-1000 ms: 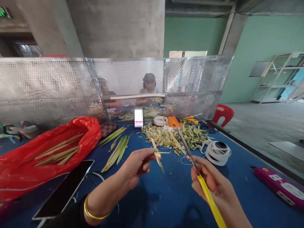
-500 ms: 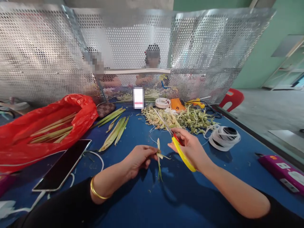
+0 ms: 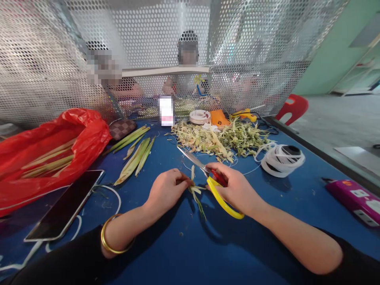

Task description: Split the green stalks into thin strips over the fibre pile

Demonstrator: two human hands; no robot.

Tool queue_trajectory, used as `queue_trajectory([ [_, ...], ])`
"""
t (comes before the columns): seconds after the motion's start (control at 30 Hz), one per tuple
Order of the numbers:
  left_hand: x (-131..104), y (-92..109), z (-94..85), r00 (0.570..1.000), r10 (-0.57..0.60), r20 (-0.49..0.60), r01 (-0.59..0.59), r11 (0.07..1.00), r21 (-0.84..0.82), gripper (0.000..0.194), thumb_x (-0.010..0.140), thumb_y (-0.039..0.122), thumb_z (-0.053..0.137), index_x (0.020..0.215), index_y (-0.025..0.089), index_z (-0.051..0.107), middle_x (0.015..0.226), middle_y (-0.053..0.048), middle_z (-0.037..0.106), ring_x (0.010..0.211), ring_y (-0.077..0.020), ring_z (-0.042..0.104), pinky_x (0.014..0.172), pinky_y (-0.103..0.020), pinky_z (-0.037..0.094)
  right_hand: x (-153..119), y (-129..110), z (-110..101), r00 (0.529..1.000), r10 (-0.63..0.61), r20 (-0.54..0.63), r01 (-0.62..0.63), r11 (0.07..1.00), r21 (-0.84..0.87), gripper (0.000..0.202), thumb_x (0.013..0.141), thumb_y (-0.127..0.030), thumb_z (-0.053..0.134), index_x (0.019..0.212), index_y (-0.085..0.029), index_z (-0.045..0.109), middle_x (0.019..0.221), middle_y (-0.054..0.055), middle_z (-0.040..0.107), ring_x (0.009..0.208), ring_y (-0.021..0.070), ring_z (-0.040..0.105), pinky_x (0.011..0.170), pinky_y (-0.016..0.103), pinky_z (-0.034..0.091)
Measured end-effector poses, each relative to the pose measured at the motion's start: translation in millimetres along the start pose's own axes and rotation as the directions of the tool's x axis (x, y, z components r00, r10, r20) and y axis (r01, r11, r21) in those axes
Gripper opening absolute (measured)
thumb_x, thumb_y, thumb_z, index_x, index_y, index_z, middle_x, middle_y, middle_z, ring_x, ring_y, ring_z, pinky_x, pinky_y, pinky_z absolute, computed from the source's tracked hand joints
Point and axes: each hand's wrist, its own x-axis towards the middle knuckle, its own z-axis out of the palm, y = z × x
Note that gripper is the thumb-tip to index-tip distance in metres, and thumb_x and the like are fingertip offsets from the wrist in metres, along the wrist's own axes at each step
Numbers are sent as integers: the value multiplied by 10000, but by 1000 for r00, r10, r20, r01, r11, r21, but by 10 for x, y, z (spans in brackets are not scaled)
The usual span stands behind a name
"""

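Note:
In the middle of the blue table, my left hand pinches a small knotted piece of pale green plant leaf, with thin green ends trailing toward me. My right hand is wrapped around a pair of scissors with yellow and red handles. Their blades point up and to the left, above and behind the leaf piece, apart from it. Long green and straw-coloured leaves lie beyond my left hand. Behind the scissors spreads a heap of pale and green small plant pieces.
A red plastic bag with long leaves and a cabled tablet lie left. A spool of white ribbon and a purple box are at right. A lit phone stands before the perforated metal screen; people sit behind it.
The camera view has tilted down and shifted slightly. My left hand's grip on the leaf piece has turned, and its trailing ends now point right. The scissors have swung to lie flatter, tips leftward.

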Motion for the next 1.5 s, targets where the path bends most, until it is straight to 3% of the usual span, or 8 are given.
queue_trajectory([
  [0.27, 9, 59, -112, 999, 44, -9, -42, 986, 159, 181, 773, 287, 562, 657, 216, 681, 771, -23, 661, 728, -184, 588, 652, -282, 384, 19, 33, 21, 1000, -6, -3, 6, 1000, -7, 405, 709, -188, 601, 1111, -228, 572, 867, 10, 652, 749, 177, 606, 683, 299, 503],
  [0.4, 56, 54, -141, 996, -1, -94, -16, 984, -180, 143, 759, 271, 603, 657, 198, 671, 786, -28, 686, 749, -172, 595, 704, -270, 409, 17, 25, 17, 1000, 12, -6, -12, 1000, 0, 402, 715, -189, 602, 1113, -239, 567, 893, 6, 655, 793, 181, 610, 715, 299, 495],
  [0.5, 131, 33, -199, 978, -196, -72, 122, 818, -563, 169, 701, 301, 690, 616, 162, 644, 715, -31, 681, 648, -134, 580, 669, -245, 439, 20, 39, 20, 999, 32, -5, -32, 999, 31, 412, 709, -192, 612, 1116, -235, 565, 890, 5, 652, 789, 177, 605, 712, 291, 491],
  [0.6, 189, -1, -245, 951, -307, 47, 243, 643, -727, 209, 662, 321, 728, 624, 138, 636, 679, -46, 677, 583, -120, 576, 633, -253, 479, 26, 58, 31, 998, 54, -29, -52, 997, 56, 421, 694, -199, 636, 1109, -229, 574, 868, 5, 642, 756, 170, 592, 684, 282, 485],
  [0.77, 154, 13, -162, 914, -336, 225, 378, 509, -774, 153, 671, 261, 711, 653, 136, 624, 667, -55, 684, 616, -134, 627, 622, -240, 505, 33, -10, 39, 993, 93, -72, -69, 954, 291, 449, 652, -236, 701, 1081, -215, 572, 759, -12, 607, 679, 145, 562, 612, 255, 467],
  [0.9, 51, 128, -38, 906, -370, 205, 374, 476, -796, 179, 679, 280, 711, 647, 146, 596, 632, -29, 673, 595, -118, 615, 628, -229, 504, 21, -170, 32, 966, 258, -20, -216, 845, 488, 547, 552, -304, 779, 1039, -198, 554, 708, -26, 602, 549, 110, 522, 475, 222, 417],
  [1.07, -55, 289, 60, 911, -397, 111, 307, 474, -825, 199, 666, 288, 719, 638, 152, 576, 581, 13, 628, 541, -97, 577, 597, -215, 488, -21, -257, 89, 946, 322, 42, -291, 783, 550, 626, 519, -265, 803, 1061, -209, 493, 664, -57, 585, 521, 93, 511, 456, 199, 397],
  [1.5, -144, 390, 95, 905, -381, 191, 352, 415, -839, 252, 657, 357, 737, 663, 152, 590, 598, 24, 619, 524, -79, 529, 552, -205, 459, -78, -309, 184, 929, 357, 94, -351, 773, 528, 679, 540, -189, 758, 1142, -215, 447, 573, -107, 529, 458, 93, 522, 443, 212, 432],
])
